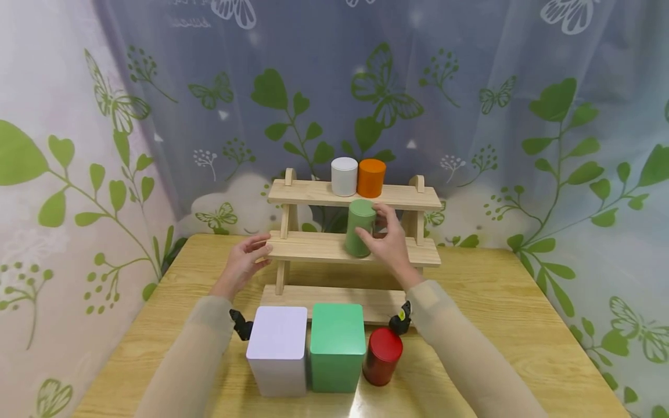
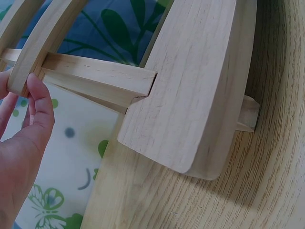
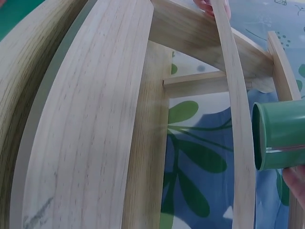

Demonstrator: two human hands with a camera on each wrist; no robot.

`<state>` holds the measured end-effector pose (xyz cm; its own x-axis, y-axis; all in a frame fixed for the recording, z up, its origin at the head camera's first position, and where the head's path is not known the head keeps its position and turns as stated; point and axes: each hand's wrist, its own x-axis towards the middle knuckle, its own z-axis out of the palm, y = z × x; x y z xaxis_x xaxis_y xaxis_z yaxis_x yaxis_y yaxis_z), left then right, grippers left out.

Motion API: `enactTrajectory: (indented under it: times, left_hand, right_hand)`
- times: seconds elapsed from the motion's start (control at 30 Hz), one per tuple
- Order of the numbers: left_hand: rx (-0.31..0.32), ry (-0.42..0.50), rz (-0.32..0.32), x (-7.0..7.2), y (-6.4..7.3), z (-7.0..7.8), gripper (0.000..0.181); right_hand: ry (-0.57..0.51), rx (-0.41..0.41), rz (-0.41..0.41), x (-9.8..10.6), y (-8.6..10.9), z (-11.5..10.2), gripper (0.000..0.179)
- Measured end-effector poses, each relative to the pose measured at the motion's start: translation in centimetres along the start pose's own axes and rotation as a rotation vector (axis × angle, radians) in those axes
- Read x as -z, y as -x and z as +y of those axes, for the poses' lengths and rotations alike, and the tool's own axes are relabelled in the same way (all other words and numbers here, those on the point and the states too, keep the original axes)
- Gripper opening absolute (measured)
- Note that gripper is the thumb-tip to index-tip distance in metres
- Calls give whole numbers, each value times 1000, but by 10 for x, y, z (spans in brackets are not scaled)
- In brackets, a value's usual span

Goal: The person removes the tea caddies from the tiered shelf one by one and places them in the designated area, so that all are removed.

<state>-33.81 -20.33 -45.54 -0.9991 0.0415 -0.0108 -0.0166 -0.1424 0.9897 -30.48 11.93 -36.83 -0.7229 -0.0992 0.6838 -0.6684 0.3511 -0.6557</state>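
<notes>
A three-tier wooden shelf (image 1: 308,247) stands on the table. My left hand (image 1: 247,259) is at the left end of its middle board; in the left wrist view the thumb and fingers (image 2: 40,102) pinch that board's end. My right hand (image 1: 389,238) grips a green cylindrical tin (image 1: 358,232) upright at the middle board, right of its centre. Seen from the right wrist, the tin's base (image 3: 258,136) is right beside the board's edge, and only a bit of the hand shows. A white tin (image 1: 344,177) and an orange tin (image 1: 371,179) stand side by side on the top board.
In front of the shelf stand a white box (image 1: 278,351), a green box (image 1: 337,348) and a red cylindrical tin (image 1: 383,357). The wooden table (image 1: 491,302) extends to both sides. A printed curtain (image 1: 324,69) hangs behind and at the sides.
</notes>
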Motion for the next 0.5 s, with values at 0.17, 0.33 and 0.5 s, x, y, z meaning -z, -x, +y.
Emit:
enactTrajectory:
  times: [0.17,0.33,0.5]
  left_hand:
    - [6,0,-5,-1,2,1,48]
    - [2,10,-1,0,1,0,48]
    - [0,22,7,0,0,0,44]
  right_hand:
    - [-1,6,12,5,3,11,53]
    - [-8,-7,25,12,5,16,54]
    - [-42,-12,25,21,8,3,53]
